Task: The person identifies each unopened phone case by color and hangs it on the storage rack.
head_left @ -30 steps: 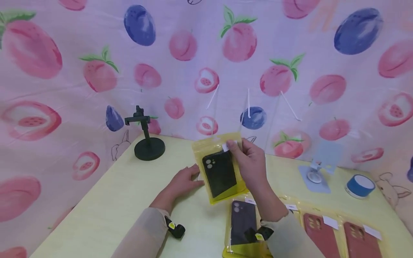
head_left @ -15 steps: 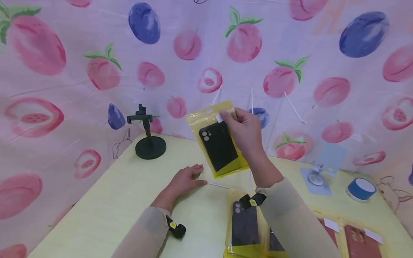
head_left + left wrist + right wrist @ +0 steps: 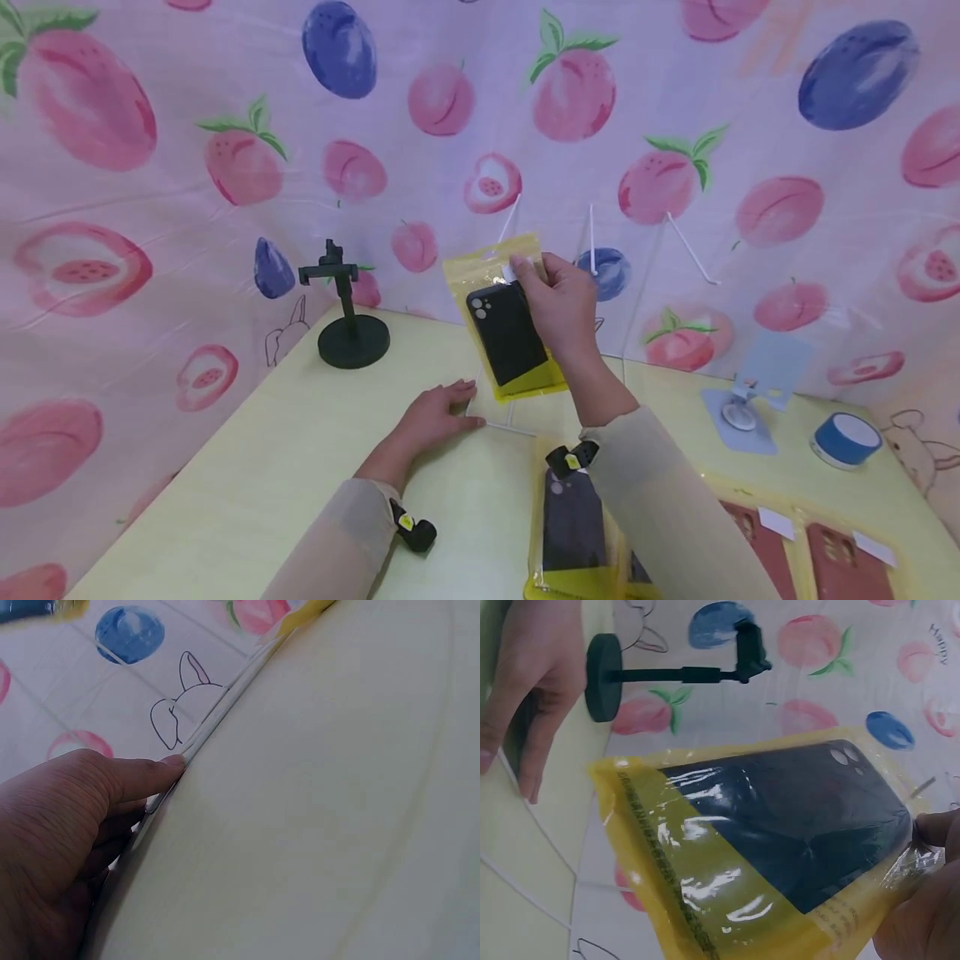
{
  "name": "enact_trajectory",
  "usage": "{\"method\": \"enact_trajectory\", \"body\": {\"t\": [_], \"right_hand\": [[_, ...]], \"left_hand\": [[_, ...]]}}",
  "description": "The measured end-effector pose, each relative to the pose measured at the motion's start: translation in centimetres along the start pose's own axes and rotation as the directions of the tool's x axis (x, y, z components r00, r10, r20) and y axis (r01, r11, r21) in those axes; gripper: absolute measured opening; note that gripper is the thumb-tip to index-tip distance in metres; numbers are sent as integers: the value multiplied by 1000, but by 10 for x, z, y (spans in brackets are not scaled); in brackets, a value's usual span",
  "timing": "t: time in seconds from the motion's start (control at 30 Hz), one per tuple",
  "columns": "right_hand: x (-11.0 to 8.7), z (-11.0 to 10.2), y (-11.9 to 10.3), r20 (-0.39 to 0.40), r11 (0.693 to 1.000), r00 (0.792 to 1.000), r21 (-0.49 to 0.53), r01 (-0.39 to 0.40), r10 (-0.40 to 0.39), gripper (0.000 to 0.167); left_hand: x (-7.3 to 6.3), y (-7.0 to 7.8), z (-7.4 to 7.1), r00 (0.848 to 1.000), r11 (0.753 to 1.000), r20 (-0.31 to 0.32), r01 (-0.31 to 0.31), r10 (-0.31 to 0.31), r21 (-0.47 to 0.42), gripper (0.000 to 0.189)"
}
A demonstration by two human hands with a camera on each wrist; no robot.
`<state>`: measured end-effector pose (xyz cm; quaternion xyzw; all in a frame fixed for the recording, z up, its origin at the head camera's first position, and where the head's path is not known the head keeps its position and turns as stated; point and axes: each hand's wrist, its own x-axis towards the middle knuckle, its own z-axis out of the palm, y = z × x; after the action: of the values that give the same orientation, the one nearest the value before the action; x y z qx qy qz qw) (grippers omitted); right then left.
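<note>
My right hand pinches the upper right corner of a clear yellow bag holding a black phone case. In the right wrist view the case lies flat inside the bag, with its camera holes toward my fingers. The bag hangs in front of a white wire display rack, its top near the leftmost rod; whether they touch, I cannot tell. On the table, my left hand holds a front corner of the rack's base; in the left wrist view the thumb meets the white base wire.
Several bagged phone cases lie at front right, including a dark one and a reddish one. A black phone stand stands back left. A pale blue folding stand and a blue round tub sit at right. Fruit-print cloth covers the wall.
My right hand has lifted the bagged case from low over the table up to the rack's rods, then shifted it only slightly. My left hand has stayed at the rack's base.
</note>
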<state>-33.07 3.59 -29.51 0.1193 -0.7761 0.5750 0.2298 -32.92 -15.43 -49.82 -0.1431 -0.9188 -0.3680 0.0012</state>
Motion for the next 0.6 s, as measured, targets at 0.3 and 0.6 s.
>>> {"method": "enact_trajectory", "body": {"t": [0.3, 0.6], "right_hand": [[33, 25, 27, -79, 999, 996, 7, 48, -47, 40], [60, 31, 44, -94, 995, 991, 28, -94, 96, 40]], "left_hand": [[3, -5, -2, 1000, 1000, 6, 4, -4, 26, 66], [2, -8, 0, 1000, 1000, 8, -3, 3, 22, 64]]}}
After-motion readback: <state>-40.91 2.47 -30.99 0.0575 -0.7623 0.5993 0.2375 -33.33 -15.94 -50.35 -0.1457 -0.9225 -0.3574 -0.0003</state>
